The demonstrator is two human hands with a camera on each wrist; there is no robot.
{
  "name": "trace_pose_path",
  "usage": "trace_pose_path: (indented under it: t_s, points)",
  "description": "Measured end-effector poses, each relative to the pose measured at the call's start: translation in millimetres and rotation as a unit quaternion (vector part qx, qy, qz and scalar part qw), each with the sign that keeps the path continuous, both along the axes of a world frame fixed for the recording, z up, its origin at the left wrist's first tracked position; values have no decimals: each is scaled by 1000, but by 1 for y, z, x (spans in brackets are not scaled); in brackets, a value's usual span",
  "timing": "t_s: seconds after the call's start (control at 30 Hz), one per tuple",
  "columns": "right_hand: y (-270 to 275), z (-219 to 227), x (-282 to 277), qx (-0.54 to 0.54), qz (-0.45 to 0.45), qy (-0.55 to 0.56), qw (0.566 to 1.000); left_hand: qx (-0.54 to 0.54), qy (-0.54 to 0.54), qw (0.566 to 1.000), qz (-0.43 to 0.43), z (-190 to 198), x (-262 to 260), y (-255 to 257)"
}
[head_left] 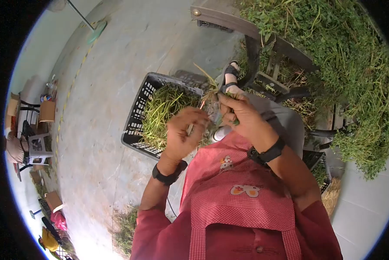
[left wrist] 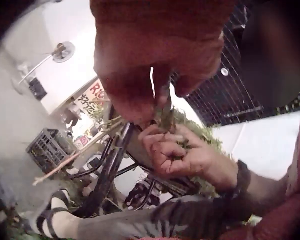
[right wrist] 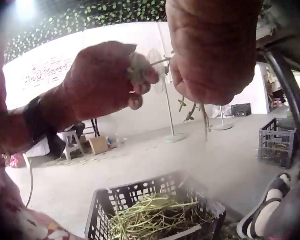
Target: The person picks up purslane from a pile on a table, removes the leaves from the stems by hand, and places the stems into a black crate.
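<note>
Over the crate, my left hand [head_left: 186, 130] has its fingers curled, pinching what looks like a bit of plant stem; blur hides its detail. My right hand [head_left: 244, 117] grips a small bunch of green plants, whose pale stems [head_left: 211, 82] stick out beyond the fingers. In the left wrist view, the fingers of my left hand [left wrist: 160, 60] are close above my right hand [left wrist: 185, 157]. A thin stem [right wrist: 160, 61] spans between both hands in the right wrist view. Below, a black crate [head_left: 136, 102] holds cut stems [head_left: 166, 108].
A large heap of leafy green plants [head_left: 333, 56] lies on a dark-framed bench [head_left: 229, 21] at the right. More greenery [head_left: 127, 227] is on the floor at lower left. Another black crate [right wrist: 277, 142] stands further off. A sandalled foot [head_left: 231, 76] is beside the crate.
</note>
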State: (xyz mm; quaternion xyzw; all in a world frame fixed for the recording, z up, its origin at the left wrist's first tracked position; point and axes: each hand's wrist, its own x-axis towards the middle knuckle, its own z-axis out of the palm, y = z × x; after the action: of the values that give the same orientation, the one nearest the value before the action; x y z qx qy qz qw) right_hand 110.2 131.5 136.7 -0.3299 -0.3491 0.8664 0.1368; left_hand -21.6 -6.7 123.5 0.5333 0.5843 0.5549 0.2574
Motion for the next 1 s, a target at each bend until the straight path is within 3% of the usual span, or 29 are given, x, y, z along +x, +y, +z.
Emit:
trace_pose_path:
  t_s: [0.03,0.07,0.13,0.2,0.27,0.33,0.4,0.53,0.73,1.0]
  points:
    - [4,8,3,-35,-8,33,999,-18,-85,995,44,-2,-5,-2]
    - [6,11,6,-33,-9,30,999,-16,-89,995,43,-3,-8,-1]
    - [10,14,9,-70,32,73,994,-3,-12,995,95,1,-17,12]
    - [12,12,11,-54,45,68,995,29,-1,996,82,5,-16,23]
    - [9,9,11,-42,56,64,995,-11,-212,977,-8,8,-6,32]
    - [10,10,11,-50,76,66,994,-40,-237,971,-8,5,-4,37]
    - [8,12,13,-41,71,39,996,-61,-293,949,-103,-5,-4,43]
    - [11,1,13,19,111,-1,994,-85,-346,932,-63,-10,2,43]
    - [5,8,15,-6,154,-32,988,-47,-371,926,-49,-22,-1,46]
    - [0,1,18,37,150,-38,987,5,-435,900,24,-15,-5,44]
